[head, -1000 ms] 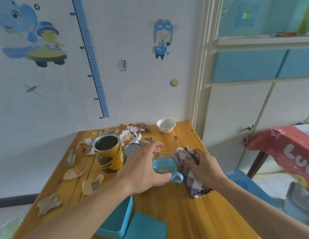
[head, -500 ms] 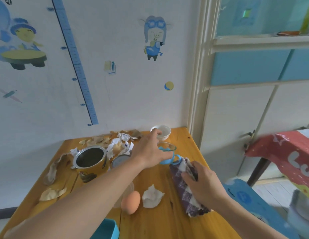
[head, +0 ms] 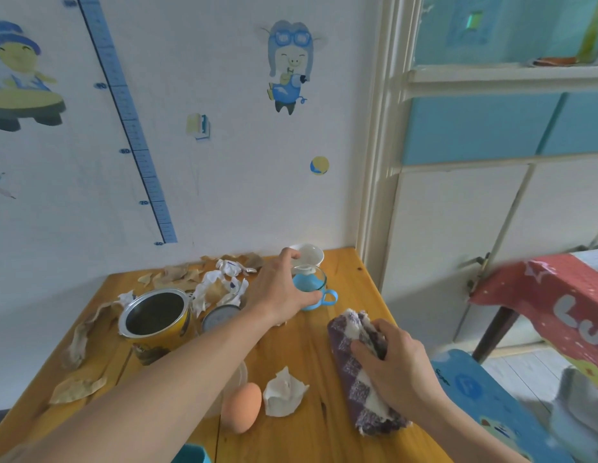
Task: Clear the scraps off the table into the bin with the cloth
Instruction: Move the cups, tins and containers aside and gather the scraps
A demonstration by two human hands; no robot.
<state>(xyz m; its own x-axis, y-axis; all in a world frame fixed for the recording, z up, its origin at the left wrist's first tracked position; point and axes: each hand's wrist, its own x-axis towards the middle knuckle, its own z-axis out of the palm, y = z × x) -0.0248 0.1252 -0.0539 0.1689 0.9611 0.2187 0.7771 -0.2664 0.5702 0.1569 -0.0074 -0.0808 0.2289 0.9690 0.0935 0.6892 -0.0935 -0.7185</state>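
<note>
Two hands over wooden worktop point(head: 307, 345) against stickered wall point(head: 224, 195): left hand point(head: 277, 292) grips blue cup point(head: 311, 289) right of yellow tin point(head: 157, 325); right hand point(head: 394, 369) clutches checked cloth point(head: 367, 406) farther right; scraps point(head: 177, 275) behind tin.

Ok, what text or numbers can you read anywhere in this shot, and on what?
"90": height chart
"80": height chart
"70": height chart
"60": height chart
"Lu", cut off at the frame edge: red cloth
Top chart number, yellow can label, blue stool print: too blurred to read.
</note>
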